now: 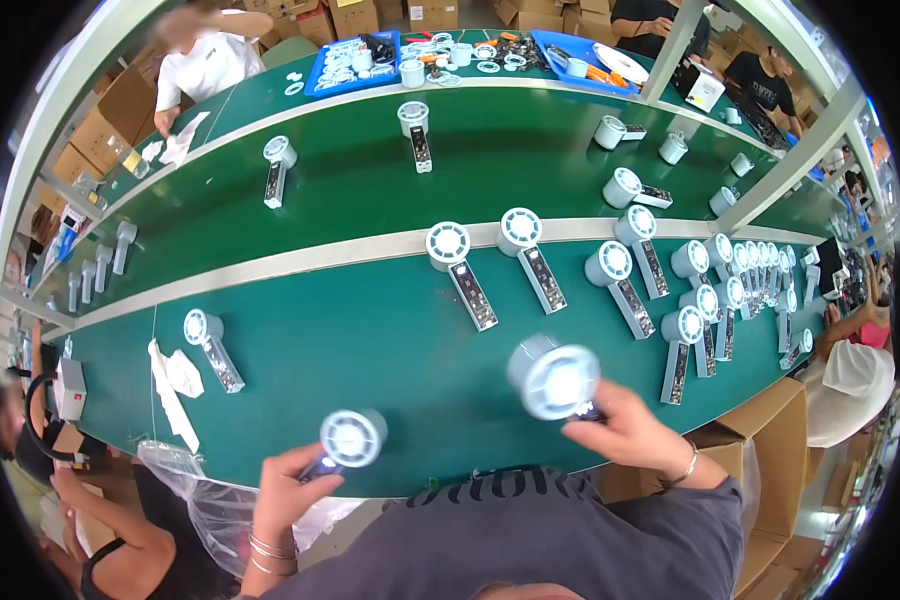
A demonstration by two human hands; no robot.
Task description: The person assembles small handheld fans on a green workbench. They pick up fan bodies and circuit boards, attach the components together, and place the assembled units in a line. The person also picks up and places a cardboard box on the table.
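My left hand (288,490) is closed round the handle of a handheld unit with a round white spoked head (351,438), held near the front edge of the green bench. In my right hand (632,430) is a second round-headed unit (560,382), gripped by its dark handle and raised over the bench. Its head is turned up and slightly blurred. My fingers hide most of both handles. Beyond my right hand, similar units with circuit boards showing in their handles lie on the bench, such as this white-headed unit (630,290). Another single unit (210,345) lies to the left.
Crumpled white paper (175,385) lies at the left. A green conveyor belt (350,200) behind a pale rail carries more units. Blue trays (320,85) of parts stand on the far bench. An open cardboard box (775,450) is at my right. Several people sit around.
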